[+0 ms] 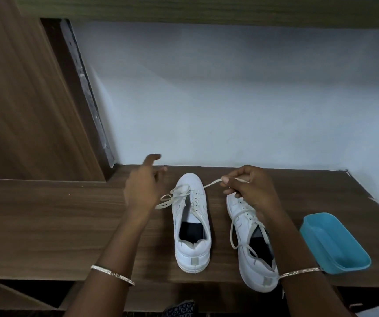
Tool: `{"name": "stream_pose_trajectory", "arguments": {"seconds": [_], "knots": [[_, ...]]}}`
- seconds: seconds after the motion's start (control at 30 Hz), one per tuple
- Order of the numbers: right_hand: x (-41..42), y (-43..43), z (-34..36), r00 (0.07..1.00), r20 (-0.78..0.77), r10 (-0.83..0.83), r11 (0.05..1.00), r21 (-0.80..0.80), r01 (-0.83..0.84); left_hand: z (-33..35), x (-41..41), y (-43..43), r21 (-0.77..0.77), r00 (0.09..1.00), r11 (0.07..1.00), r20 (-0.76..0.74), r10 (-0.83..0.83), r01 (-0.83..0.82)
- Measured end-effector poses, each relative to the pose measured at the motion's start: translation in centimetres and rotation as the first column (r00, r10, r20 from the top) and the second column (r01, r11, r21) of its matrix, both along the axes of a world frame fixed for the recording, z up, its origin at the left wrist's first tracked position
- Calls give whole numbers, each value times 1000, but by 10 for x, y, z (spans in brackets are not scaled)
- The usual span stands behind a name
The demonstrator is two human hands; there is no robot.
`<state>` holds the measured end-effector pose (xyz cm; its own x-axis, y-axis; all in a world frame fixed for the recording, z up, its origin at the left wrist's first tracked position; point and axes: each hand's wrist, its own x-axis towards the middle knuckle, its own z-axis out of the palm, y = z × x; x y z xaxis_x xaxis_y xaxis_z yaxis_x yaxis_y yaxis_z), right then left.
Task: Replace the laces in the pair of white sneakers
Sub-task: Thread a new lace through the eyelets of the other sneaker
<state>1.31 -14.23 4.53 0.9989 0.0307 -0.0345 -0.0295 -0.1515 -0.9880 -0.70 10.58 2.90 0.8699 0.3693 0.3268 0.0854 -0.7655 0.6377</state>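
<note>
Lace (211, 183) of the left sneaker (193, 251), by the table's (46, 213) front edge, was pinched in the right hand (250, 191); the left hand (140, 188) hovered, fingers loosely spread.

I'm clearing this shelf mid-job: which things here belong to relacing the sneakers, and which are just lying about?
Belongs to the job: the white sneaker on the left; the white sneaker on the right; the off-white flat lace pinched by the right hand; the open left hand.
Just lying about: the blue plastic tub on the brown wooden tabletop.
</note>
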Motion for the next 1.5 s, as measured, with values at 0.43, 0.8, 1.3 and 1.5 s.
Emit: {"name": "stream_pose_trajectory", "arguments": {"seconds": [0.43, 0.8, 1.3, 1.5], "knots": [[18, 42, -3, 989, 2, 146, 984, 99, -146, -12, 20, -40, -475, 881, 772, 16, -473, 423], [26, 84, -72, 975, -148, -167, 920, -380, 100, -46, 38, -47, -144, 984, 990, -176, -36, 10], [24, 94, -76, 978, 49, -204, 763, -618, 191, -67, 40, -40, -242, 967, 963, -195, -165, 115], [26, 80, -77, 977, 12, -214, 823, -536, 187, -70, 37, -41, -80, 971, 992, -209, -114, 99]]}}
